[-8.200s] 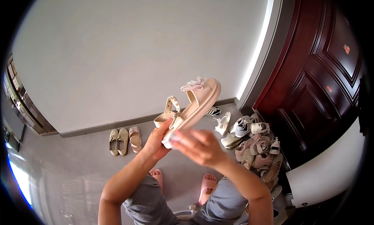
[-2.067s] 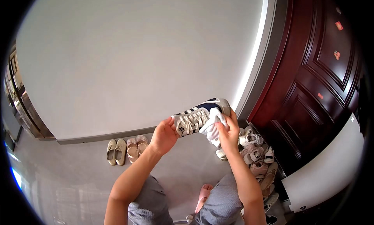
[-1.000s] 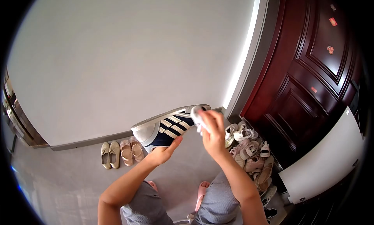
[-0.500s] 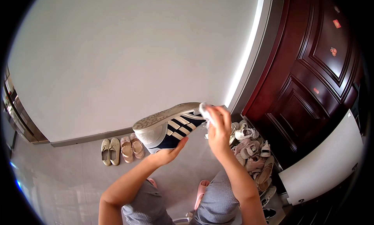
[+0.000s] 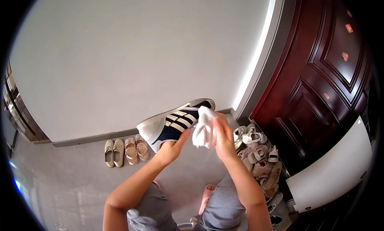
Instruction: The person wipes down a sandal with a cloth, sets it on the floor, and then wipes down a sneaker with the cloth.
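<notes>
A navy and white sneaker (image 5: 176, 121) with cream stripes is held up in front of me, tilted on its side with the toe toward the upper right. My left hand (image 5: 172, 148) grips it from below at the opening, with the thumb along the striped side; the other fingers are hidden by the shoe. Close to the toe, my right hand (image 5: 224, 137) pinches a crumpled white cloth (image 5: 205, 128). The cloth hangs in front of the sneaker's toe end; I cannot tell whether it touches the shoe.
Beige flats (image 5: 114, 153) and pink sandals (image 5: 136, 150) stand by the wall at left. Many shoes (image 5: 260, 151) are piled at right, beside a dark red door (image 5: 304, 95) and a white panel (image 5: 332, 167). A pink slipper (image 5: 207, 197) is under me.
My right hand has drawn back from the toe, and more of the cloth shows. The sneaker has turned so that less of its sole and more of its striped side face me.
</notes>
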Demonstrator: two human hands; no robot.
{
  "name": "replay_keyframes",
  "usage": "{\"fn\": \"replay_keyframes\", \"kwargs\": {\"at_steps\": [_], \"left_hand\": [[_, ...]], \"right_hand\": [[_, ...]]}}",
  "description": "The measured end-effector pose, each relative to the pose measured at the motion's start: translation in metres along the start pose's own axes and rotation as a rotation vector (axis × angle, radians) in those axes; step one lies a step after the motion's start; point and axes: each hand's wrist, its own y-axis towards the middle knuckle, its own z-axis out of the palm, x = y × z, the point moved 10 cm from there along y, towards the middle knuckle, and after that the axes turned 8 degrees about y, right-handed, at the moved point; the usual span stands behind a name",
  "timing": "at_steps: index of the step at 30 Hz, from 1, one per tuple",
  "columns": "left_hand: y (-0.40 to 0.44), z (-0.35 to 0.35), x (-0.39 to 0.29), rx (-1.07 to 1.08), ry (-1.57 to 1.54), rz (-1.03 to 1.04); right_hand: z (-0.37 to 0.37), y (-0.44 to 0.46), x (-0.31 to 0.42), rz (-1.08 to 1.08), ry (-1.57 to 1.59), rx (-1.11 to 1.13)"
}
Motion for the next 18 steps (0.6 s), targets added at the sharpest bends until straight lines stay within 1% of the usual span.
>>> {"fn": "replay_keyframes", "kwargs": {"at_steps": [2, 3, 4, 5, 6, 7, 8, 9, 10, 12, 13, 14, 15, 16, 17, 18], "left_hand": [[0.001, -0.002, 0.006, 0.020, -0.006, -0.115], [0.001, -0.002, 0.006, 0.016, -0.003, -0.114], [0.000, -0.003, 0.014, 0.010, -0.021, -0.177], [0.000, -0.003, 0.022, 0.008, -0.040, -0.238], [0.000, -0.004, 0.025, 0.006, -0.041, -0.240], [0.000, -0.006, 0.025, -0.015, -0.010, -0.215], [0.002, -0.009, 0.026, -0.032, 0.019, -0.184], [0.001, -0.009, 0.030, -0.033, 0.018, -0.187], [0.000, -0.011, 0.031, -0.061, 0.019, -0.180], [0.001, -0.014, 0.036, -0.089, 0.023, -0.170], [0.000, -0.015, 0.038, -0.093, 0.033, -0.166], [0.000, -0.014, 0.038, -0.092, 0.041, -0.155], [-0.001, -0.016, 0.038, -0.093, 0.041, -0.157], [-0.003, -0.013, 0.047, -0.035, 0.017, -0.240], [-0.006, -0.008, 0.055, 0.024, -0.009, -0.323], [-0.005, -0.010, 0.052, 0.022, -0.007, -0.323]], "right_hand": [[-0.005, 0.002, -0.002, -0.005, -0.019, 0.014], [-0.005, 0.003, 0.003, 0.003, -0.063, 0.077], [-0.001, 0.005, 0.004, 0.014, -0.106, 0.141], [-0.002, 0.006, 0.006, -0.024, -0.105, 0.135], [-0.002, 0.006, 0.010, -0.021, -0.105, 0.137], [0.002, -0.001, 0.046, -0.357, -0.745, 0.110], [0.022, -0.013, 0.068, -0.701, -1.387, 0.065], [0.024, -0.011, 0.073, -0.680, -1.271, 0.125], [0.019, -0.010, 0.071, -0.679, -1.268, 0.132], [0.007, -0.001, 0.048, -0.421, -1.003, 0.243], [0.003, 0.000, 0.043, -0.311, -0.766, 0.227], [0.003, 0.000, 0.045, -0.312, -0.766, 0.228], [0.008, -0.001, 0.040, -0.236, -0.641, 0.334], [0.017, -0.003, 0.035, -0.161, -0.515, 0.438], [0.017, -0.003, 0.034, -0.124, -0.495, 0.411], [0.020, -0.003, 0.035, -0.125, -0.493, 0.413]]}}
